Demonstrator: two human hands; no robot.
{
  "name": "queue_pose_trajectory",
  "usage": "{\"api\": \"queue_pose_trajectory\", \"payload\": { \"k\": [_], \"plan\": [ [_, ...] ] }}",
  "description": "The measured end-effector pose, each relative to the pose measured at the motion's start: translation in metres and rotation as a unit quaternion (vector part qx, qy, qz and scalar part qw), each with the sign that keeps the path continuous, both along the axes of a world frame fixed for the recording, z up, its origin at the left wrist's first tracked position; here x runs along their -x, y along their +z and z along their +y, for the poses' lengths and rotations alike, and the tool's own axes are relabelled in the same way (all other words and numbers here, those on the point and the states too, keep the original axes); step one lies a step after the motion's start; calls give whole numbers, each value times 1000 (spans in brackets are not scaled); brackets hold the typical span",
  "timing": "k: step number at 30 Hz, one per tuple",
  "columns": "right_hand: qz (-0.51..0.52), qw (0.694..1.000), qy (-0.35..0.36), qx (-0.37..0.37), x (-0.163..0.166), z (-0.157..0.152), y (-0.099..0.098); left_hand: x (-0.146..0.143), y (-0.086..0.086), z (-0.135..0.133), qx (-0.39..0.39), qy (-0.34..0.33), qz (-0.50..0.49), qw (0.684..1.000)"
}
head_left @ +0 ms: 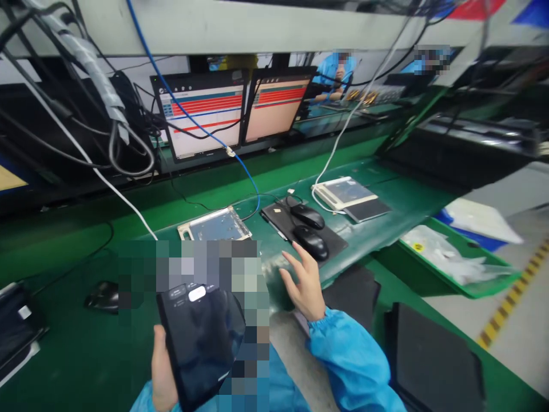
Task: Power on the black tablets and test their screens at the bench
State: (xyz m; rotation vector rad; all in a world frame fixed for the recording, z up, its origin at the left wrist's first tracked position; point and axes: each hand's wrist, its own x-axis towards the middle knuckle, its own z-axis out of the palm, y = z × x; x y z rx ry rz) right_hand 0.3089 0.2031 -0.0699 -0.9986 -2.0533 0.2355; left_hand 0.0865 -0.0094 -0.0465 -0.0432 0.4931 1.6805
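My left hand [162, 372] is closed round a black tablet-like device [199, 337] held upright near my chest, its back facing me. My right hand [303, 283] is open with fingers spread, hovering over the green bench just in front of two black mice. The nearer mouse [312, 241] and the farther mouse [307, 216] lie on a dark mat [338, 243]. A blurred patch covers the area above the device.
Two lit monitors [201, 117] [277, 106] stand at the back amid hanging cables. Metal-framed trays [214, 224] [345, 191] lie on the bench, another black mouse [103, 296] at left. A green bin with plastic bags [454, 257] sits right. Another person in blue works behind.
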Motion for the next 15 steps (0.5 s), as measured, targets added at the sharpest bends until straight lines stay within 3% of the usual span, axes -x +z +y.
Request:
{"api": "queue_pose_trajectory", "payload": {
  "k": [2, 4, 8, 10, 13, 15],
  "plan": [
    [17, 999, -28, 0, -8, 9, -4, 3, -7, -2, -5, 4, 10, 1000],
    [54, 998, 2, 38, -9, 4, -6, 4, -11, -2, -46, -6, 14, 999],
    [114, 951, 179, 225, 6, -31, -11, 6, -15, -2, -93, -21, 36, 995],
    [118, 933, 206, 272, 15, -44, -12, 9, -17, -6, -64, -7, 65, 996],
    [149, 941, 139, 272, 23, -44, -7, 15, -20, -14, 36, -8, 102, 994],
    [173, 935, 132, 282, 26, -41, -4, 21, -21, -17, 96, -23, 136, 986]
  ]
}}
